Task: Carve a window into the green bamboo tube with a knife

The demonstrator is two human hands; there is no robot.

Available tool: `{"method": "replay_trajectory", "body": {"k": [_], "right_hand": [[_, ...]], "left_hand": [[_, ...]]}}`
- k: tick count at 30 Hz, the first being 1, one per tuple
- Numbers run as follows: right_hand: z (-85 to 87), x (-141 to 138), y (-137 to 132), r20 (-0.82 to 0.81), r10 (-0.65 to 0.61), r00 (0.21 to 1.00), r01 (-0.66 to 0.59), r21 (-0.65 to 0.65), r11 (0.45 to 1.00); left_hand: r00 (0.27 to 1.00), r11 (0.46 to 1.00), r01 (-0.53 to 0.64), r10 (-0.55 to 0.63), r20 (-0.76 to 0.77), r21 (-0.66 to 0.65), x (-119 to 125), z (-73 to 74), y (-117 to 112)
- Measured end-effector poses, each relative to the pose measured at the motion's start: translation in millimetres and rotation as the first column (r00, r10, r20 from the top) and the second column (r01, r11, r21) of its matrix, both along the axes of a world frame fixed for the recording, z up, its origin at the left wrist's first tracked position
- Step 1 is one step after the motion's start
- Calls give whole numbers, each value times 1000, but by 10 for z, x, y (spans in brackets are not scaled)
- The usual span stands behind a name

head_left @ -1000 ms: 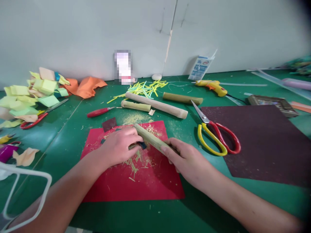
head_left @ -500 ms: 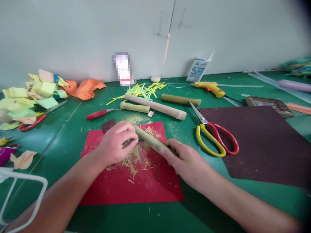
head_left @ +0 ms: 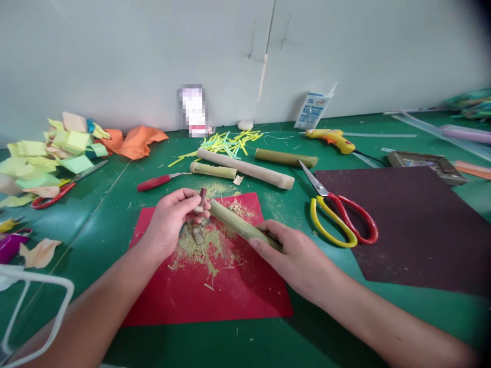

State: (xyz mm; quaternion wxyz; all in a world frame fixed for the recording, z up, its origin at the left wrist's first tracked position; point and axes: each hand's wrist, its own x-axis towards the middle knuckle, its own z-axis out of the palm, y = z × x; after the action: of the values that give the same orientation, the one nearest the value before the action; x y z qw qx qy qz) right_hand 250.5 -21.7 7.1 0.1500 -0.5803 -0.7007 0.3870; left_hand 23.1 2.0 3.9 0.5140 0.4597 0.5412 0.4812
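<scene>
while your right hand [head_left: 293, 245] grips the near end of a pale green bamboo stick [head_left: 236, 222], fingers wrapped beneath and thumb pressed along the top, your left hand [head_left: 172, 217] is right up at the far end, fingertips pinched together on a small brown piece [head_left: 202, 198], stiff and flat-sided. whether those fingertips touch the bamboo, you can't tell from here. the stick is round, smooth-sided and dull-skinned, and it sits over the red sheet [head_left: 238, 301], between your two hands. its long axis runs on a slant, from your right palm away from you and to the left, the far end pointing at your left fingertips.

below, the flat, matte red is strewn with curly, straw-like shavings [head_left: 210, 255] and fine yellowish dust, a worn greyish-brown scrap [head_left: 197, 235] lying among them. past the sheet, a longer whitish stick [head_left: 247, 168] rests just behind a short bamboo length [head_left: 213, 170]; off to the right, steel-bladed scissors [head_left: 343, 212] overlap a dark brown sheet [head_left: 402, 230], grainy and speckled.
</scene>
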Motion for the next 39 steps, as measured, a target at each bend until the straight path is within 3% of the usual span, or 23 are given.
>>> {"method": "replay_trajectory", "body": {"k": [7, 23, 35, 39], "right_hand": [[-12, 1, -5, -17, -1, 1000, 1, 3, 1000], [9, -8, -2, 4, 15, 1000, -15, -1, 1000], [6, -6, -5, 6, 6, 1000, -6, 18, 1000], [-8, -9, 1, 6, 9, 1000, -9, 13, 1000]], "left_hand": [[993, 993, 82, -74, 89, -88, -25, -14, 20], [993, 998, 68, -66, 100, -17, -34, 19, 19], [991, 990, 7, 12, -135, 141, -46, -25, 2], [972, 987, 46, -8, -237, 154, -17, -14, -24]]}}
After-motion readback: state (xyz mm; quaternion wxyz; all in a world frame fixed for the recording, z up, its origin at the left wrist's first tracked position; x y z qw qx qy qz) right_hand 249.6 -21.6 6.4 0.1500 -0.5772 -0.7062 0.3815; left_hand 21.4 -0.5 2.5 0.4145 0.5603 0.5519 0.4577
